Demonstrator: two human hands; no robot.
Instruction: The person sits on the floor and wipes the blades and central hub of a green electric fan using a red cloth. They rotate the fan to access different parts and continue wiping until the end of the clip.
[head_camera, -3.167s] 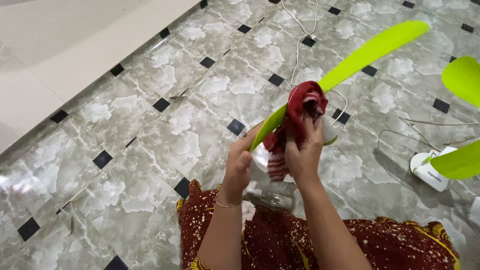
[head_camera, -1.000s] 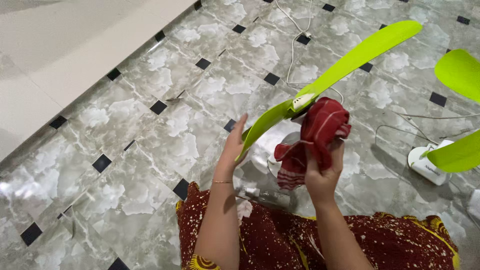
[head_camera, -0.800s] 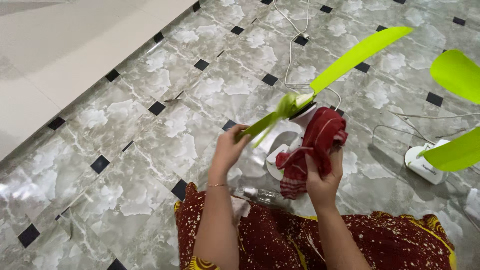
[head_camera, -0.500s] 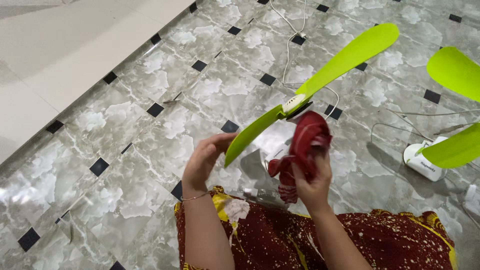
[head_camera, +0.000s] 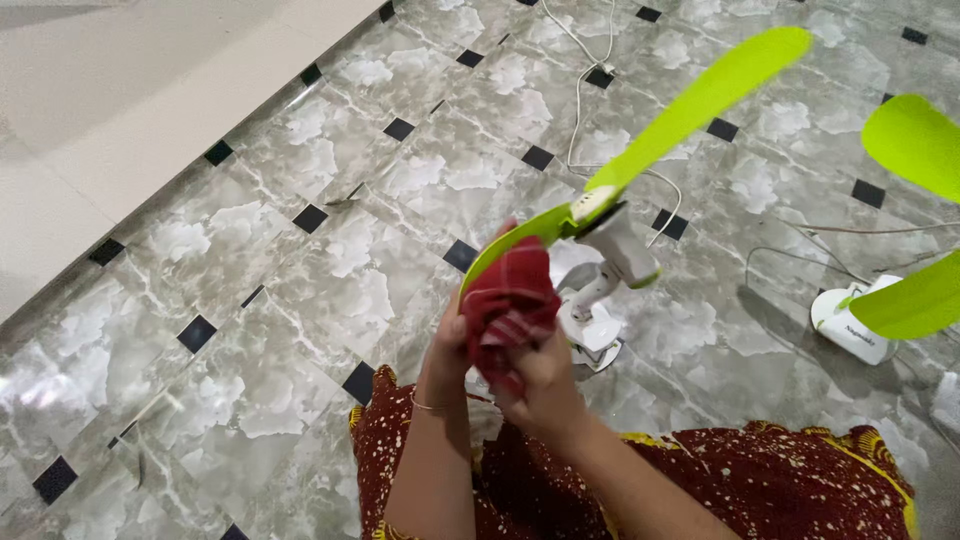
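A lime-green fan blade assembly (head_camera: 690, 110) stretches from the middle of the view to the upper right, with a white hub (head_camera: 612, 262) under its centre. My right hand (head_camera: 545, 385) is shut on a red cloth (head_camera: 510, 305), bunched against the near end of the blade. My left hand (head_camera: 447, 345) sits just left of the cloth at the blade's tip, its fingers mostly hidden behind the cloth.
Grey marble floor tiles (head_camera: 330, 240) with black insets lie below. A second white fan hub (head_camera: 850, 325) with green blades (head_camera: 915, 145) sits at the right. White cables (head_camera: 585, 90) run across the floor. My red patterned garment (head_camera: 700, 480) fills the bottom.
The right hand carried the red cloth left, from under the hub to the blade's near end. The left hand came back beside it. The blade tilted slightly.
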